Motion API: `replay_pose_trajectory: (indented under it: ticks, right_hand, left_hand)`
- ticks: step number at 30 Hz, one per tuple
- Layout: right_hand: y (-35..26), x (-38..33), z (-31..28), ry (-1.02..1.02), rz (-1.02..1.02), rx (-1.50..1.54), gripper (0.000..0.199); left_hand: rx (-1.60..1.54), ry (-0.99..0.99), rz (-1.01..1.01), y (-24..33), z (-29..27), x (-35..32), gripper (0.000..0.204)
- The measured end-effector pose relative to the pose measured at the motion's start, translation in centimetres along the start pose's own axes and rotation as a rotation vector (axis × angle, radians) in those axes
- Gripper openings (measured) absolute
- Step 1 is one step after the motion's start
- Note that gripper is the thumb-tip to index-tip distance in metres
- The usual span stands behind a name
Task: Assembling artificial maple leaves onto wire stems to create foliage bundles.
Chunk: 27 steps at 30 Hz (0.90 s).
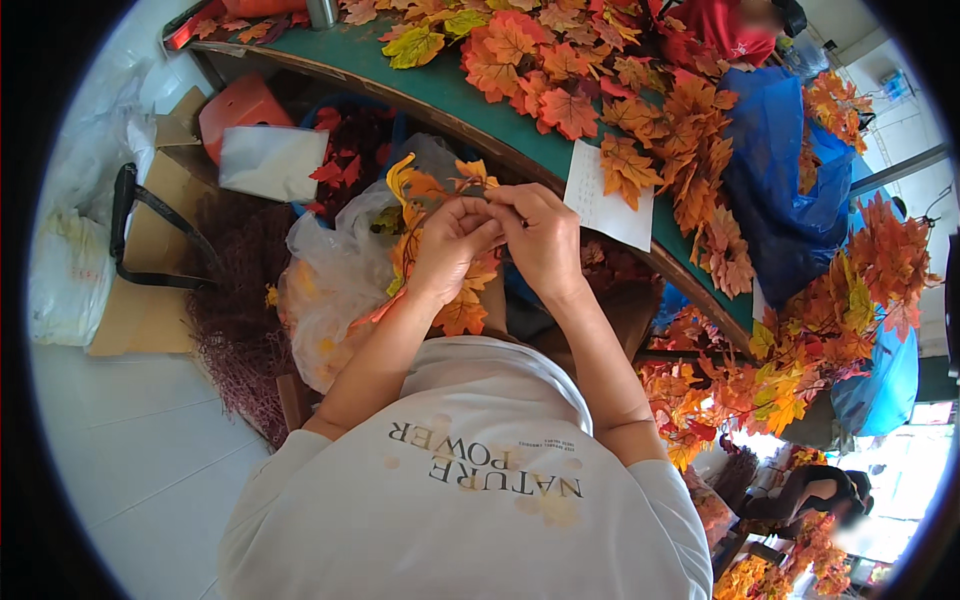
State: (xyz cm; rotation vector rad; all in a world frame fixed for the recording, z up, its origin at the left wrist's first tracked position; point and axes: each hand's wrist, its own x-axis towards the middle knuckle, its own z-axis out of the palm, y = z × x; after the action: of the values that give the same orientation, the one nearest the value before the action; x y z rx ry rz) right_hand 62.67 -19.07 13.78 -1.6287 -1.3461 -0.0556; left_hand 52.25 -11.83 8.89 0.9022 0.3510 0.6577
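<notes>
My left hand (449,243) and my right hand (541,240) meet in front of my lap, fingertips pinched close together. Between them runs the stem of an artificial maple leaf garland (463,312), with orange and yellow leaves hanging below and beside my left hand. A curled yellow leaf (399,183) sticks up left of the fingers. The exact spot being pinched is hidden by the fingers. Just left of the garland lies a crumpled clear plastic bag (335,258) with leaves showing through it.
Ahead, a green table (360,62) carries heaped maple leaves (560,70), a white paper sheet (607,195) and a blue plastic bag (775,170). A cardboard box (150,300) and dark purple twigs (235,290) stand left. More garlands (800,360) hang right. Other people sit far right.
</notes>
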Motion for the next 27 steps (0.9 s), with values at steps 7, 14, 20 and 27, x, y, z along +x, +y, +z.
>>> replay_pose_trajectory:
  ticks: [7, 14, 20, 27]
  right_hand:
    - [3.3, 5.9, -0.6, 0.119, 0.023, -0.022, 0.006]
    - [13.4, 14.3, -1.8, 0.097, -0.192, -0.760, 0.019]
    - [16.5, 15.3, -2.4, -0.057, 0.103, -0.753, 0.032]
    - [15.2, 15.5, -1.4, -0.022, 0.195, -0.639, 0.034]
  left_hand:
    - [-0.185, 0.144, -0.165, -0.8, -1.7, 0.7, 0.012]
    - [-0.199, 0.088, -0.224, 0.0, -2.6, 1.1, 0.012]
    - [-0.217, 0.079, -0.216, 0.6, -2.7, 1.1, 0.010]
    - [-0.244, 0.034, -0.245, 0.3, -2.7, 1.1, 0.008]
